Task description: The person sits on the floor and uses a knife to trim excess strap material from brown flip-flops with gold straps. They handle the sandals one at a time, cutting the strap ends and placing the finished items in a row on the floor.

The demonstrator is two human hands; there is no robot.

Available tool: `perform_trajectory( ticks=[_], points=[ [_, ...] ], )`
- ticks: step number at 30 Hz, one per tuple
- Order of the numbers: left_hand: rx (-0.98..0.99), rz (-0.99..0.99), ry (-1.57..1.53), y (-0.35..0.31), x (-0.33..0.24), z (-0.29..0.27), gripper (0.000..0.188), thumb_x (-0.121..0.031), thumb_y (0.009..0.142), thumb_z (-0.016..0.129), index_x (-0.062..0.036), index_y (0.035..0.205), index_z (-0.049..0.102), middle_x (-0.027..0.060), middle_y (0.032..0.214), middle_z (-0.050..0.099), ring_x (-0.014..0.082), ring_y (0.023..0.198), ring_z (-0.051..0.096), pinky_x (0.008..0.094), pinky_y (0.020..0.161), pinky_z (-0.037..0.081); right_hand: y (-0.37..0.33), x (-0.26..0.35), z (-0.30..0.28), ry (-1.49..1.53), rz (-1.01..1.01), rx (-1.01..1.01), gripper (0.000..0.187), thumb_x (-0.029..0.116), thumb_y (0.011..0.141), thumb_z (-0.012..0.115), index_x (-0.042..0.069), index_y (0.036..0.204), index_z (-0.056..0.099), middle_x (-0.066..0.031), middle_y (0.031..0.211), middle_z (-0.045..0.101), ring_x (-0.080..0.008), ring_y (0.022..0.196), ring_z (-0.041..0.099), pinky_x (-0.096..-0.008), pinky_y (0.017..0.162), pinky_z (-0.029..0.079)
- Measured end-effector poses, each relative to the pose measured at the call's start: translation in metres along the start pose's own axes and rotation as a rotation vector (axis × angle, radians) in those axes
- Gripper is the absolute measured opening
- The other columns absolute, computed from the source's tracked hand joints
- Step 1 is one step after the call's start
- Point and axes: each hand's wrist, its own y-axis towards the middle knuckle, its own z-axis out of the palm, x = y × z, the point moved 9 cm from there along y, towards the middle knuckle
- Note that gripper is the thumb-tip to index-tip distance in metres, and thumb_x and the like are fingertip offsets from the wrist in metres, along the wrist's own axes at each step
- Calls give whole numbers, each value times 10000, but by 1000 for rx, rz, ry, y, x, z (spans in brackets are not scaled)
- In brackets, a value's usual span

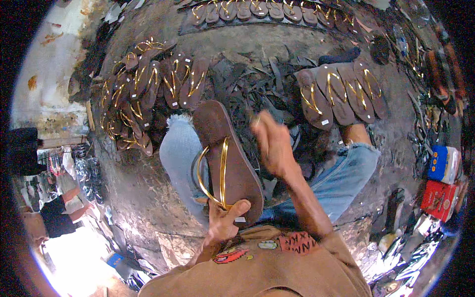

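Note:
A brown flip-flop [241,171] with thin gold straps lies across my lap, its heel end pointing away from me. My left hand [225,221] grips its near, toe end, the thumb pressed on the footbed beside a small white label. To the right of the sandal, apart from it, hovers my right hand [276,146]. Its fingers are closed in a pinch, and whatever is between them is too small to make out.
Several finished-looking gold-strapped sandals lie in a cluster [141,89] at left, a group [341,94] at right and a row [257,14] at the back. Dark offcut strips [242,74] cover the floor between. A red box [439,200] and a blue-white box [442,164] sit far right.

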Motion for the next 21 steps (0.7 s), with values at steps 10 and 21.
perform_trajectory(
  ticks=[10,21],
  points=[
    [236,281,449,4,-75,77,429,-202,893,768,-25,1240,590,73,1103,686,160,1015,645,329,947,509,-23,22,-61,507,235,-154,223,219,910,760,7,980,761,-48,849,752,-79,736,641,-274,668,528],
    [95,-65,-70,26,-87,38,353,-391,991,640,-93,1178,626,8,924,683,120,757,658,284,674,547,-191,18,-61,-36,338,289,255,292,1010,554,68,1108,629,-215,751,641,-376,667,658,-440,621,494]
  ],
)
